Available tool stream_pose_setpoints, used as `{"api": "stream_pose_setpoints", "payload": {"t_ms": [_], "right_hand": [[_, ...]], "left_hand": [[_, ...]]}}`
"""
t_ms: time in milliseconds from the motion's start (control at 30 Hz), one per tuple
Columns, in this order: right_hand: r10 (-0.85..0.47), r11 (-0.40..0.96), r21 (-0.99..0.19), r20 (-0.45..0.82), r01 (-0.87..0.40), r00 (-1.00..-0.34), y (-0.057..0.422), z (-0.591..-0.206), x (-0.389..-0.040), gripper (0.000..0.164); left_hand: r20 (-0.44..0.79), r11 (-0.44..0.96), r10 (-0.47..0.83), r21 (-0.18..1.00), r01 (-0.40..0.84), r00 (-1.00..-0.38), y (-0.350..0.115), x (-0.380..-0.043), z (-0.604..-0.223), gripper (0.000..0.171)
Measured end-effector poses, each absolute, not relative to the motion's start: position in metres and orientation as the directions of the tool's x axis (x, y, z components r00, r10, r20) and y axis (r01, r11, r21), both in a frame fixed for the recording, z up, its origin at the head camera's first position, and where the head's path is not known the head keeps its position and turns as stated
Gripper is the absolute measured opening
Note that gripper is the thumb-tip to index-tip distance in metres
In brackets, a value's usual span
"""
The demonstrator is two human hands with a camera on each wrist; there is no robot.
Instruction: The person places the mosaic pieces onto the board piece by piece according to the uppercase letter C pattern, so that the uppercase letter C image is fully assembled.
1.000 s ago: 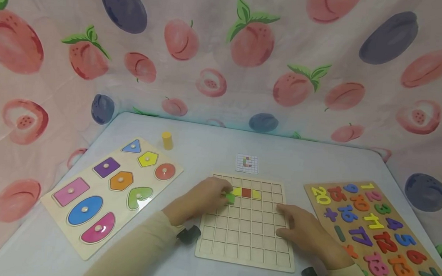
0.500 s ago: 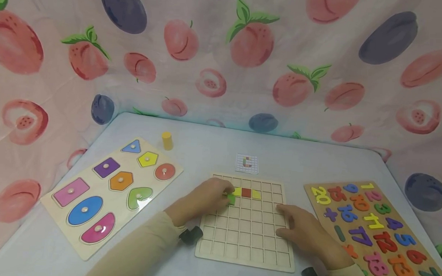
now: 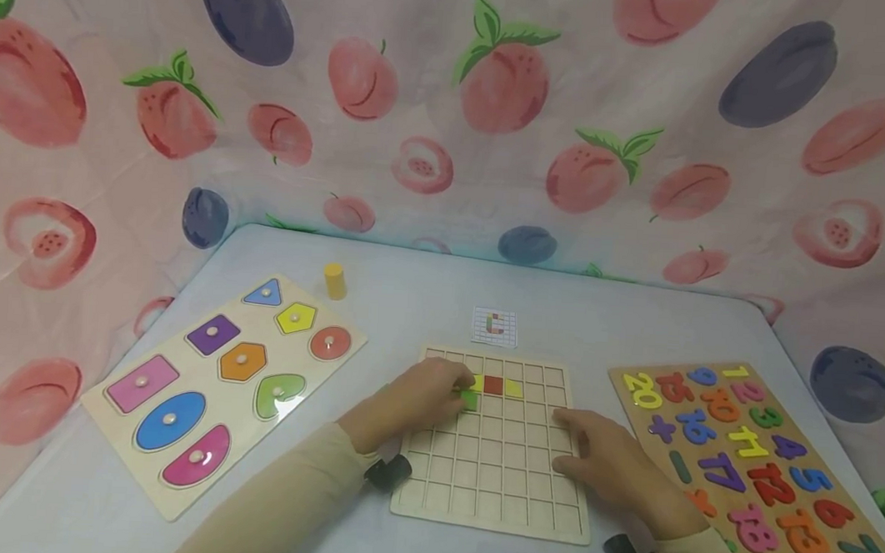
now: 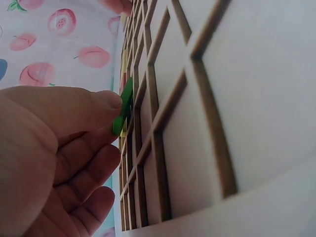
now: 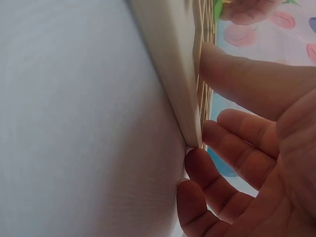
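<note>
My left hand pinches a small green square tile between thumb and fingers at the upper left of a wooden grid board. In the left wrist view the green tile stands tilted against the grid's ridges. Directly behind it in the grid lie a yellow tile, a red tile and another yellow tile, in one row. My right hand rests at the board's right edge. Its thumb lies on the grid, while the loosely bent fingers touch the side.
A small card with a printed coloured grid pattern lies behind the board. On the left is a knobbed shape puzzle, with a yellow cylinder beyond it. A number puzzle board sits to the right. Fruit-patterned cloth hangs around the table.
My left hand has shifted slightly to the right with the green tile, which now lies lower and flatter toward the grid. The right hand has stayed put.
</note>
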State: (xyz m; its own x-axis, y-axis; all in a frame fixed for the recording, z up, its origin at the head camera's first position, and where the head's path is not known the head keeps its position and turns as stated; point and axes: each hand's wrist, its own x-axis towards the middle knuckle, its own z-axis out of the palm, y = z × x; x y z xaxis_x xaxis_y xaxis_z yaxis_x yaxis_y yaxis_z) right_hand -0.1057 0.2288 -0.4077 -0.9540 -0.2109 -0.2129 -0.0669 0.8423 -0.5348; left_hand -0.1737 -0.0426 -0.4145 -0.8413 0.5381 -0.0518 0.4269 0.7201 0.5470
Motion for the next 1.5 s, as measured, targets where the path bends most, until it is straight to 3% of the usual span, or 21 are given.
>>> {"api": "stream_pose_setpoints", "payload": {"t_ms": [1033, 1500], "right_hand": [[-0.2, 0.845, -0.532, -0.223, -0.053, -0.954, 0.23, -0.409, -0.106, 0.066], [-0.215, 0.838, -0.541, -0.215, -0.067, -0.953, 0.23, -0.409, -0.108, 0.068]], "left_hand": [[-0.065, 0.738, 0.519, 0.538, 0.408, -0.852, -0.037, -0.173, -0.415, 0.032], [-0.08, 0.742, 0.485, 0.565, 0.361, -0.871, -0.061, -0.175, -0.403, 0.033]]}}
